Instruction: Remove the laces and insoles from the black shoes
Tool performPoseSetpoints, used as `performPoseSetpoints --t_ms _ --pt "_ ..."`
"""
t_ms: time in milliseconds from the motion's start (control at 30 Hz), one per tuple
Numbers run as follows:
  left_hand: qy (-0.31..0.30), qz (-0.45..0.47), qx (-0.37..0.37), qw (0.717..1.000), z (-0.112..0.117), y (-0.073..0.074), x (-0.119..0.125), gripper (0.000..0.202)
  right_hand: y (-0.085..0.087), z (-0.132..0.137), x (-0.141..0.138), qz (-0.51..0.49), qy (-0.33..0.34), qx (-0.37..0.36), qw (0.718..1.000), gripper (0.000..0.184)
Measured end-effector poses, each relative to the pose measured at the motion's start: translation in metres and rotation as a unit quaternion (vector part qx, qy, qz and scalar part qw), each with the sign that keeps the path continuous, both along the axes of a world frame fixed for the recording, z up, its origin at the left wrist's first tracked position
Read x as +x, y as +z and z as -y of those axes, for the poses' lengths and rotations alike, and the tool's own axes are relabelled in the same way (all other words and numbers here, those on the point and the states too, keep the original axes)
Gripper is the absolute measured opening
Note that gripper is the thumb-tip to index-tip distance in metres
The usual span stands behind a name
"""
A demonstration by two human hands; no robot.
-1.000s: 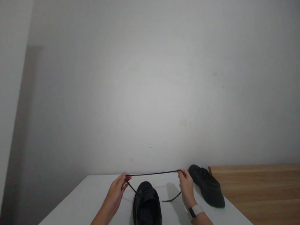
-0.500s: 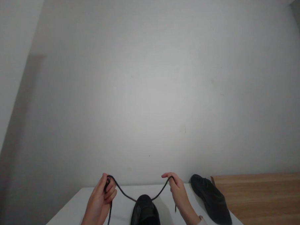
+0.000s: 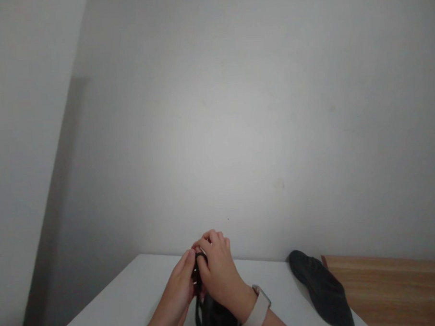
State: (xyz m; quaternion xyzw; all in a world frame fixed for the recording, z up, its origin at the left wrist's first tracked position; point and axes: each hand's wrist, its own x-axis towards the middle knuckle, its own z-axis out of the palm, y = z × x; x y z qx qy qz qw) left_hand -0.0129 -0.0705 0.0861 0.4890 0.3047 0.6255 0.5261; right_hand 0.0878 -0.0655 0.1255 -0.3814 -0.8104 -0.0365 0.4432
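Note:
A black shoe (image 3: pixel 219 319) stands at the bottom middle of the white table, mostly covered by my hands and right wrist. My left hand (image 3: pixel 181 280) is closed, its thumb and fingers pinching a black shoelace (image 3: pixel 198 298). Directly beside it, my right hand (image 3: pixel 218 266) bends over the same lace, thumb and fingertips closed at a loop between the two hands. The fingertips meet above the shoe. How the lace runs under the fingers is hidden.
Another black shoe (image 3: pixel 322 290) lies at the right edge of the white table (image 3: pixel 122 301). Beyond that edge is a wood-grain surface (image 3: pixel 396 289). A pale wall (image 3: pixel 230 133) rises behind the table. A watch with a light band (image 3: pixel 258 315) is on my right wrist.
My hands, apart before with the lace stretched out to both sides of the shoe, have come together above it. The lace is now bunched in a loop between them. The view has tilted slightly.

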Motion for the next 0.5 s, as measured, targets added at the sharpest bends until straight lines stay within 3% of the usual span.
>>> performPoseSetpoints --t_ms 100,200,267,333,500 --pt "0.039 -0.084 -0.021 0.995 -0.006 -0.007 -0.026 0.053 -0.005 0.002 0.006 0.082 0.092 -0.043 0.991 0.03" --pt "0.174 -0.202 0.05 0.963 -0.01 -0.011 -0.063 0.051 -0.01 0.005 0.025 0.162 0.174 -0.1 0.966 0.056" --pt "0.272 -0.274 0.116 0.915 -0.011 -0.015 -0.093 0.049 -0.014 0.003 0.041 0.183 0.168 -0.141 0.958 0.069" --pt "0.324 -0.336 0.13 0.875 -0.013 -0.024 -0.124 0.047 -0.02 -0.003 0.058 0.197 0.127 -0.169 0.957 0.072" --pt "0.31 -0.452 0.099 0.83 -0.027 -0.07 -0.182 0.05 -0.04 -0.015 0.086 0.239 0.071 -0.194 0.949 0.065"
